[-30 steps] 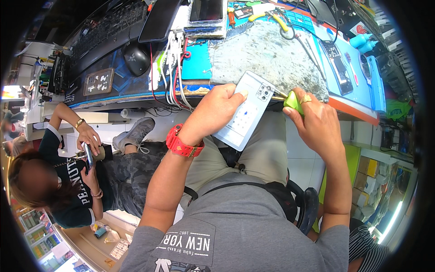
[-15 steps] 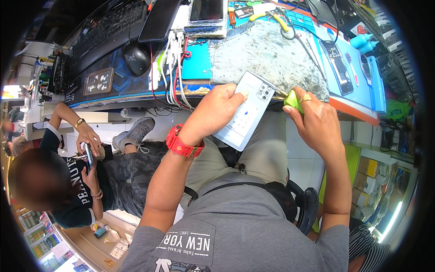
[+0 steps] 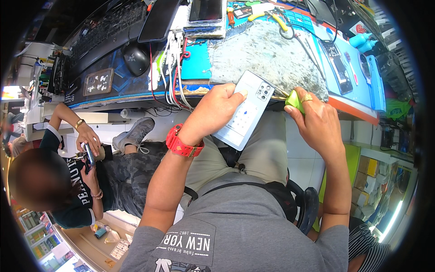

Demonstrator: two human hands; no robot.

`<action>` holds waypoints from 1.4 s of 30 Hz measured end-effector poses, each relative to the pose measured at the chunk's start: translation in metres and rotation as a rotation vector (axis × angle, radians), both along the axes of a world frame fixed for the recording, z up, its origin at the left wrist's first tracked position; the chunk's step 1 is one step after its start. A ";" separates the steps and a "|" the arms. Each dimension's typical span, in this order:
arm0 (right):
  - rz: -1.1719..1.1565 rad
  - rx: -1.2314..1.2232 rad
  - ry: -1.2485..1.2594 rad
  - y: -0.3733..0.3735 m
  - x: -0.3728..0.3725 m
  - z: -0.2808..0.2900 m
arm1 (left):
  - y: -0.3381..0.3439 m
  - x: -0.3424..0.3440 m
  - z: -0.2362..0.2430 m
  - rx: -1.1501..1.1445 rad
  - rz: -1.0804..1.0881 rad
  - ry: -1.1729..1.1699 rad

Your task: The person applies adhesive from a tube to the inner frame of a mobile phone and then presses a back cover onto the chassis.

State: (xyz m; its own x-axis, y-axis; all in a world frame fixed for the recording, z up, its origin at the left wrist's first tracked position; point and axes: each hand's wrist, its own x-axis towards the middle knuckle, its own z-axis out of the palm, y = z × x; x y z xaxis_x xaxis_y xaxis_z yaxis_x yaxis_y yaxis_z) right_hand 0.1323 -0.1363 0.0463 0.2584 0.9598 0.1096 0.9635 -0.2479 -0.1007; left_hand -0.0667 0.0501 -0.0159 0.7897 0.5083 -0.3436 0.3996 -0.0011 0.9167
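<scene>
My left hand (image 3: 216, 111) grips a pale silver-blue phone (image 3: 247, 109) by its lower left edge, thumb on the back. The phone is tilted over my lap at the bench's front edge, its camera cluster (image 3: 264, 92) toward the upper right. Between the thumb and fingers of my right hand (image 3: 317, 122) is a green-handled tool (image 3: 294, 101). Its thin metal shaft points left to the phone's upper right side, near the cameras. I cannot make out whether the tip touches or what kind of tip it is.
A worn grey mat (image 3: 263, 54) covers the bench ahead, with yellow-handled pliers (image 3: 281, 22) and tweezers (image 3: 312, 54) on it. White cables (image 3: 174, 63) hang over the front edge. An opened phone (image 3: 337, 68) lies on the right. A seated person (image 3: 86, 181) at my left holds a phone.
Both hands stay nearly in place. The green-handled tool and the phone have shifted only very slightly.
</scene>
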 end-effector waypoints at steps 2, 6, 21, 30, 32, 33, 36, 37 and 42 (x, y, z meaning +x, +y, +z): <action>0.004 0.007 0.005 0.001 0.001 -0.001 | 0.000 0.000 -0.001 0.003 -0.001 0.002; -0.005 -0.003 0.003 0.002 0.002 -0.002 | 0.000 -0.001 0.003 -0.002 -0.006 0.002; -0.235 0.048 1.771 -0.013 0.037 0.000 | -0.001 -0.001 0.008 -0.132 -0.022 -0.052; -0.149 -0.024 1.380 -0.043 -0.020 0.009 | -0.038 -0.031 0.012 -0.123 0.114 -0.216; -0.187 0.063 1.445 -0.054 -0.034 0.001 | -0.044 -0.033 0.022 -0.294 0.276 -0.407; -0.203 0.146 1.522 -0.058 -0.038 -0.005 | -0.043 -0.037 0.023 -0.299 0.241 -0.399; -0.292 0.339 1.765 -0.067 -0.045 -0.020 | -0.030 -0.044 0.021 -0.186 0.114 -0.298; -0.320 0.342 1.773 -0.068 -0.048 -0.022 | -0.022 -0.042 0.023 -0.042 0.062 -0.246; -0.400 0.352 1.655 -0.088 -0.060 -0.035 | 0.030 0.008 0.083 0.797 -0.276 -0.030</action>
